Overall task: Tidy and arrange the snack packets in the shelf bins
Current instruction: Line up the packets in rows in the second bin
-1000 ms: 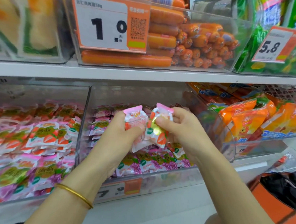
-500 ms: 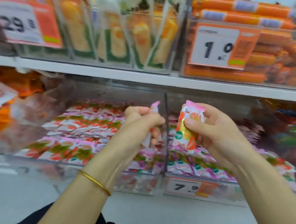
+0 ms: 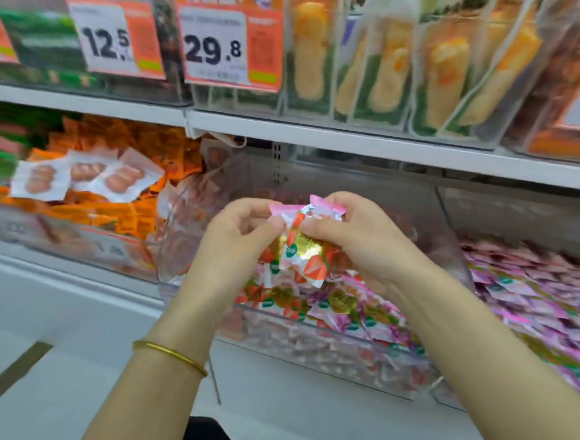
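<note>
Logged tags 12.5 (image 3: 112,35) and 29.8 (image 3: 225,48) at upper left of frame, clipped on top-shelf bins. Saw orange packets (image 3: 110,214) heaped in a bin at mid left, with three white sausage packs (image 3: 85,178) lying on top. Noted a gold bangle (image 3: 169,354) on the left wrist, lower centre. Pinched the left edge of the packets (image 3: 305,248) with left hand (image 3: 236,236), fingers curled, at centre frame. Held these pink strawberry-print packets in mid-air above the clear bin (image 3: 323,359), apart from the pile (image 3: 344,306) inside. Could not tell the count, at least two bunched together. Gripped the same bunch from the right with right hand (image 3: 359,242), thumb on the front. Saw more pink packets (image 3: 534,288) filling the next bin, far right. Noted tall yellow-green packs (image 3: 378,71) standing at upper right.
</note>
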The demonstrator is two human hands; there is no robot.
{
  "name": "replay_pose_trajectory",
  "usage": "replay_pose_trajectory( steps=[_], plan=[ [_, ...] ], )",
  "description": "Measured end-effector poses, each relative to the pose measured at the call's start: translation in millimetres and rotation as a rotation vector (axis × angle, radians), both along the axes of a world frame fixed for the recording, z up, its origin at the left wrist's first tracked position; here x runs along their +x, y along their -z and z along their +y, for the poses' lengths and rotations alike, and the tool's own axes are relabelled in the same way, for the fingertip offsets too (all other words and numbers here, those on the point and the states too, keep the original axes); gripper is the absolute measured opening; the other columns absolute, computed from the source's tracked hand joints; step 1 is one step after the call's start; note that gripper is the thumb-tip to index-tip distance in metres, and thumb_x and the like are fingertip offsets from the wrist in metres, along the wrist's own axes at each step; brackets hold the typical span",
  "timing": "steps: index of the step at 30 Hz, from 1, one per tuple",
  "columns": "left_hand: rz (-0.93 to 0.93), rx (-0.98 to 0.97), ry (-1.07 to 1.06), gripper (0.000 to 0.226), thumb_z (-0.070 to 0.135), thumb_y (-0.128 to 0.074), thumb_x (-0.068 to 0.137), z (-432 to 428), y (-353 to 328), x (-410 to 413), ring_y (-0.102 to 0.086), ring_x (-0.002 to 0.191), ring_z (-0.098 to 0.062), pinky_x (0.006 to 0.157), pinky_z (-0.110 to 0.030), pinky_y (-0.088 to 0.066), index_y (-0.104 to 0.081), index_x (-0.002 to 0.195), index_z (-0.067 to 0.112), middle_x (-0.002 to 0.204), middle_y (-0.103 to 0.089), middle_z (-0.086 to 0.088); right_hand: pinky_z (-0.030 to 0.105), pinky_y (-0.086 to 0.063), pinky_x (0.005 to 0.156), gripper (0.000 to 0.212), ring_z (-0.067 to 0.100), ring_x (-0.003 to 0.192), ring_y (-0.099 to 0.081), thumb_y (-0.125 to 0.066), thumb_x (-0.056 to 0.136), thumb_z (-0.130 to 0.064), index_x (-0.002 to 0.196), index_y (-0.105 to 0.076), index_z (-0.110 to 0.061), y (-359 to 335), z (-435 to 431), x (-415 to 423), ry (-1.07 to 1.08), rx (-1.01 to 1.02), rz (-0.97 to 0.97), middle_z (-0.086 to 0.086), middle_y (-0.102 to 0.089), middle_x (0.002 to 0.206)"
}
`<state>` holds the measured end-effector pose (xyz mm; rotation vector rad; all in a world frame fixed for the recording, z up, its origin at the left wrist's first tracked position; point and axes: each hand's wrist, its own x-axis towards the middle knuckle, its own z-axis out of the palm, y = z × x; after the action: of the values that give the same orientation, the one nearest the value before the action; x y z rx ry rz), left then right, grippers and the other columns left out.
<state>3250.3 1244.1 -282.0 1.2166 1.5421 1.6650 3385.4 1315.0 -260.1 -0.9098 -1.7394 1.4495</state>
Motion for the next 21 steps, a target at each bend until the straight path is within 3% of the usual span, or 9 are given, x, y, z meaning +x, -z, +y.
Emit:
replay_pose_trajectory(
  steps=[2, 4, 8, 11, 14, 17, 19, 21],
  plan=[
    [0.120, -0.059, -0.096, 0.018, 0.016, -0.058, 0.088, -0.5, 4.1, -11.4, -0.064, 0.081, -0.008, 0.076, -0.029, -0.052, -0.061, 0.102, 0.026, 0.095, -0.066, 0.001, 0.028, -0.051, 0.047, 0.019, 0.017, 0.052, -0.059, -0.069, 0.082, -0.008, 0.096, -0.056, -0.008, 3.9, 6.1, -4.4, 0.066, -0.020, -0.029, 0.011, -0.063, 0.071],
    [0.243, -0.076, -0.191, 0.020, 0.015, -0.055, 0.090, -4.5, 3.7, -19.1, -0.061, 0.088, -0.008, 0.077, -0.026, -0.051, -0.059, 0.106, 0.026, 0.099, -0.063, 0.005, 0.037, -0.059, 0.057, 0.036, 0.021, 0.059, -0.066, -0.068, 0.083, -0.009, 0.115, -0.052, -0.004, 10.0, 10.0, -7.6, 0.118, -0.118, -0.063, 0.014, -0.068, 0.079],
    [0.451, -0.129, -0.278, 0.024, 0.007, -0.051, 0.089, -12.2, 2.8, -32.7, -0.058, 0.090, -0.011, 0.078, -0.025, -0.045, -0.062, 0.105, 0.020, 0.101, -0.062, 0.006, 0.031, -0.056, 0.046, 0.037, 0.013, 0.045, -0.063, -0.064, 0.086, -0.006, 0.119, -0.047, -0.004, 23.3, 11.2, -17.3, 0.142, -0.282, -0.058, 0.009, -0.065, 0.070],
    [0.588, -0.252, -0.229, 0.024, 0.002, -0.053, 0.086, -16.1, 8.4, -40.6, -0.059, 0.089, -0.014, 0.076, -0.024, -0.042, -0.063, 0.096, 0.021, 0.098, -0.062, 0.004, 0.037, -0.058, 0.048, 0.037, 0.015, 0.046, -0.063, -0.063, 0.086, -0.008, 0.119, -0.046, -0.002, 31.0, 8.5, -26.1, 0.124, -0.315, -0.118, 0.012, -0.064, 0.075],
    [0.644, -0.405, -0.113, 0.024, 0.001, -0.056, 0.084, -18.3, 16.6, -42.6, -0.058, 0.080, -0.014, 0.069, -0.025, -0.045, -0.062, 0.094, 0.022, 0.087, -0.062, 0.004, 0.036, -0.056, 0.053, 0.034, 0.027, 0.055, -0.064, -0.062, 0.086, -0.021, 0.112, -0.045, -0.007, 34.2, 0.3, -33.1, 0.057, -0.029, -0.533, 0.019, -0.065, 0.090],
    [0.670, -0.461, -0.048, 0.028, -0.001, -0.058, 0.082, -18.8, 20.8, -44.0, -0.058, 0.084, -0.017, 0.076, -0.023, -0.046, -0.064, 0.103, 0.016, 0.094, -0.062, -0.001, 0.029, -0.045, 0.050, 0.029, 0.021, 0.054, -0.053, -0.059, 0.088, -0.030, 0.099, -0.048, -0.006, 29.9, 3.0, -31.8, 0.010, 0.198, -0.768, 0.011, -0.060, 0.075],
    [0.643, -0.456, -0.067, 0.030, -0.002, -0.057, 0.082, -19.1, 20.6, -46.3, -0.057, 0.083, -0.017, 0.076, -0.024, -0.046, -0.064, 0.106, 0.015, 0.094, -0.062, -0.001, 0.019, -0.039, 0.037, 0.026, 0.013, 0.039, -0.048, -0.059, 0.090, -0.027, 0.102, -0.045, -0.010, 26.1, 9.1, -26.8, -0.019, 0.097, -0.688, 0.009, -0.055, 0.069],
    [0.612, -0.413, -0.123, 0.031, -0.003, -0.057, 0.082, -19.4, 19.5, -48.7, -0.058, 0.081, -0.019, 0.075, -0.029, -0.050, -0.064, 0.106, 0.015, 0.093, -0.061, -0.001, 0.018, -0.038, 0.033, 0.033, 0.009, 0.033, -0.045, -0.060, 0.091, -0.021, 0.116, -0.044, -0.008, 23.3, 16.5, -22.0, -0.013, -0.094, -0.479, 0.012, -0.055, 0.073]
  ],
)
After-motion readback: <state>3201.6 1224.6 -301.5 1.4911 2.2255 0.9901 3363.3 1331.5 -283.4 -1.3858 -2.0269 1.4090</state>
